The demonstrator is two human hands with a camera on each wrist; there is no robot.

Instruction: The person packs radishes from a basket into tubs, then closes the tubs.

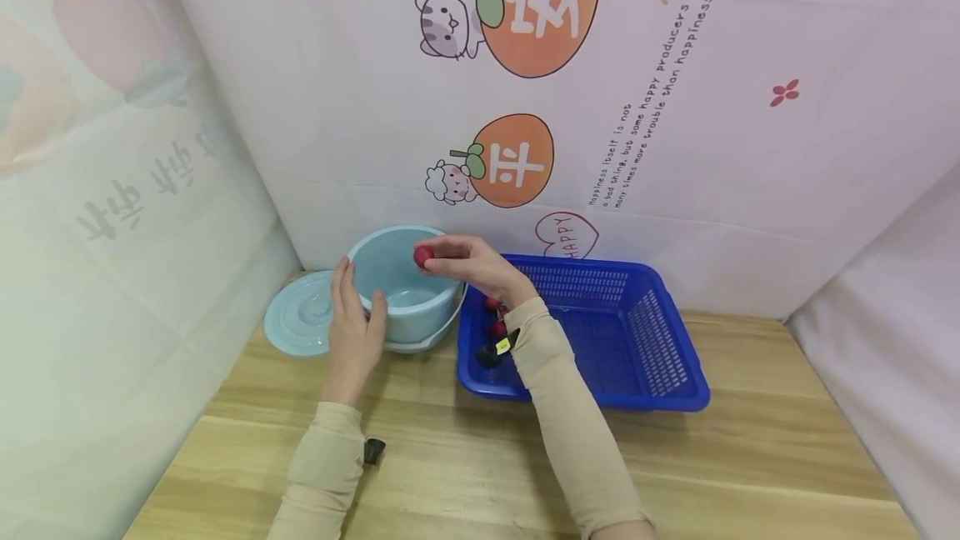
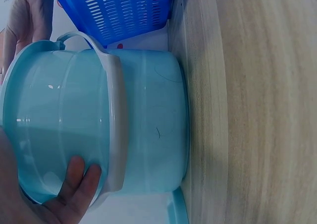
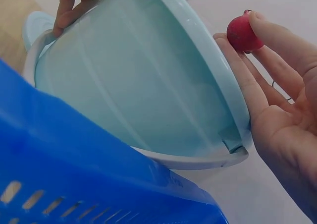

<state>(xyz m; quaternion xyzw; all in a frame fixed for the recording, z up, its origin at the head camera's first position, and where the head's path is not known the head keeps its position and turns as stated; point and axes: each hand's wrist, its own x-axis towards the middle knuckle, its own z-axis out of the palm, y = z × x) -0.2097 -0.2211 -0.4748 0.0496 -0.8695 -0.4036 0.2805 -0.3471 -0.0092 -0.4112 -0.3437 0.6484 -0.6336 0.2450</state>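
My right hand (image 1: 480,267) holds a small round red radish (image 3: 242,33) between thumb and fingertips, over the rim of a light-blue bucket (image 1: 420,325). A little stub tops the radish. With thumb and fingers spread, my left hand (image 1: 354,340) rests against the bucket's left front side near the rim; its fingertips (image 2: 91,177) touch the outer wall in the left wrist view. The bucket's pale handle (image 2: 118,120) hangs down around its front. Several more red radishes (image 1: 497,329) lie at the left end of a blue plastic basket (image 1: 585,401), partly hidden by my right wrist.
A light-blue lid (image 1: 292,317) lies left of the bucket. The basket stands right beside the bucket on the wooden table (image 1: 450,473). A printed white cloth (image 1: 360,107) hangs behind, with more white cloth (image 1: 885,273) at both sides.
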